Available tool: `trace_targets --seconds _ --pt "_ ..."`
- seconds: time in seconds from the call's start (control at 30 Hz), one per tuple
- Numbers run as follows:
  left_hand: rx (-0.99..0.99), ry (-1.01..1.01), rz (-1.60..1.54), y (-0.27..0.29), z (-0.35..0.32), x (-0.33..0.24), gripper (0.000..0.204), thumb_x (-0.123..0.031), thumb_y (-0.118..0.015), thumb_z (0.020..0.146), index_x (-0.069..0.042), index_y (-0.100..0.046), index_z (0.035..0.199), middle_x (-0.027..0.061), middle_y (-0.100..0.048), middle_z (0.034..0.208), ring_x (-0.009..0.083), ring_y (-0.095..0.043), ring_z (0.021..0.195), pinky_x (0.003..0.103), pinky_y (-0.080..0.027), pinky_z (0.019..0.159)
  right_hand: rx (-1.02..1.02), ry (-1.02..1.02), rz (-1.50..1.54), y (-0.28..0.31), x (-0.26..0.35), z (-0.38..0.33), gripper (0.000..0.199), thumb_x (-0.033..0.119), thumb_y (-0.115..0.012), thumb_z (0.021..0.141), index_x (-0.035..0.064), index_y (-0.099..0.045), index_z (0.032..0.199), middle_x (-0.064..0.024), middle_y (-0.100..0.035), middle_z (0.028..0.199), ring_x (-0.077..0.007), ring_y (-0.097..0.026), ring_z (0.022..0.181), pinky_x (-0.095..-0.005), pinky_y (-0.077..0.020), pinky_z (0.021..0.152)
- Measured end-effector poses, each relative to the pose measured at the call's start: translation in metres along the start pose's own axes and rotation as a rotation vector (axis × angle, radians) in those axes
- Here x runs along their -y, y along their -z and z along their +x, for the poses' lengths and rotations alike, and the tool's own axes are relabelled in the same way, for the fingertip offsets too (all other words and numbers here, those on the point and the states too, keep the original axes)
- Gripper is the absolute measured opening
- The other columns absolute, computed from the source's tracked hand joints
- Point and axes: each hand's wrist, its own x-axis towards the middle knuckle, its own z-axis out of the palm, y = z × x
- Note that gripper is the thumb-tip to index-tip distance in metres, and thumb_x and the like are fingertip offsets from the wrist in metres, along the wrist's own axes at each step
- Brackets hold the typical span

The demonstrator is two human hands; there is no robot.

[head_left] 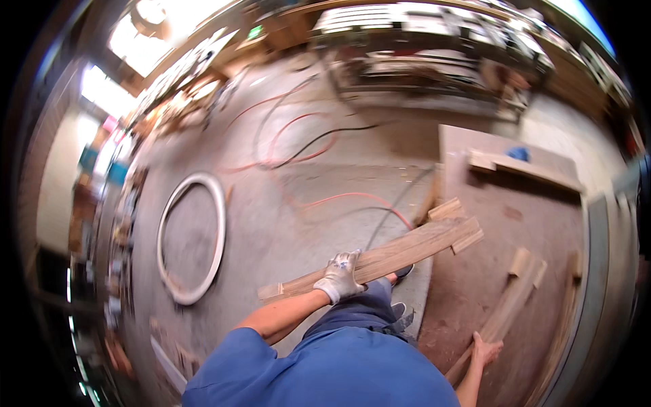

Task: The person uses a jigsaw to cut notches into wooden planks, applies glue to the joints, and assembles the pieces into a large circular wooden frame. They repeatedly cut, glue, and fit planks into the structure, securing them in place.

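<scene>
My left hand (344, 277), in a pale work glove, is closed around a long wooden board (413, 245) held slantwise in front of my body. Short wood blocks (445, 209) sit at this board's far end. Off to the right, my bare right hand (486, 351) grips a second wooden board (512, 298) near its lower part. That board also has small blocks at its far end and lies over the brown worktable (468, 271); whether it touches the surface I cannot tell. The fingers of my right hand are partly hidden.
On the table's far part, a wooden piece (536, 175) with a blue item (518, 154) rests on a panel. A large pale ring (222, 230) is on the floor at left. Red and black hoses (325, 138) trail across the floor. A loaded bench (434, 41) stands at the back.
</scene>
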Motion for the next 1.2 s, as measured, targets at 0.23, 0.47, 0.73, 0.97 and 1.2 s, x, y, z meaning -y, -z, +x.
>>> trace_targets --seconds 0.23,0.47,0.73,0.97,1.2 --pt "0.003 0.650 -0.173 -0.044 -0.194 0.141 0.118 -0.054 -0.092 0.068 0.005 -0.039 0.156 0.0293 -0.049 0.154 0.0414 -0.044 0.147 0.045 -0.037 0.123 0.133 0.069 -0.005 0.013 -0.001 0.004 0.106 0.045 -0.094 0.066 -0.0097 -0.046 0.144 -0.0336 -0.059 0.141 -0.0458 -0.061 0.129 -0.0542 -0.0477 0.111" --pt "-0.049 1.244 -0.637 -0.086 -0.267 0.221 0.106 -0.043 -0.101 0.058 0.002 -0.054 0.141 0.0266 -0.062 0.141 0.0425 -0.058 0.135 0.046 -0.048 0.114 0.379 0.507 0.245 0.024 0.056 -0.079 0.081 0.038 -0.098 0.071 -0.0149 -0.059 0.120 -0.0231 -0.072 0.096 -0.0238 -0.067 0.068 -0.0382 -0.0561 0.055" --pt "-0.152 1.607 -0.807 -0.099 -0.272 0.373 0.095 -0.043 -0.103 0.052 0.000 -0.064 0.127 0.0258 -0.074 0.123 0.0374 -0.074 0.113 0.045 -0.060 0.098 0.626 0.763 0.134 -0.065 0.230 -0.233 0.077 0.037 -0.098 0.070 -0.0068 -0.060 0.121 -0.0212 -0.070 0.098 -0.0224 -0.066 0.071 -0.0366 -0.0556 0.058" --pt "-0.309 1.735 -1.121 -0.082 -0.287 0.524 0.094 -0.042 -0.103 0.055 0.002 -0.065 0.129 0.0257 -0.073 0.126 0.0359 -0.075 0.111 0.043 -0.060 0.095 0.917 0.934 0.059 -0.066 0.427 -0.447 0.064 0.030 -0.096 0.072 -0.0058 -0.062 0.114 -0.0122 -0.072 0.088 -0.0215 -0.067 0.070 -0.0364 -0.0559 0.061" --pt "-0.287 1.782 -0.939 0.029 -0.246 0.652 0.096 -0.044 -0.104 0.056 0.002 -0.064 0.130 0.0239 -0.074 0.123 0.0358 -0.074 0.112 0.043 -0.058 0.099 0.894 1.198 -0.295 -0.127 0.621 -0.565 0.060 0.037 -0.096 0.073 -0.0030 -0.068 0.108 -0.0122 -0.073 0.088 -0.0202 -0.067 0.069 -0.0367 -0.0560 0.060"
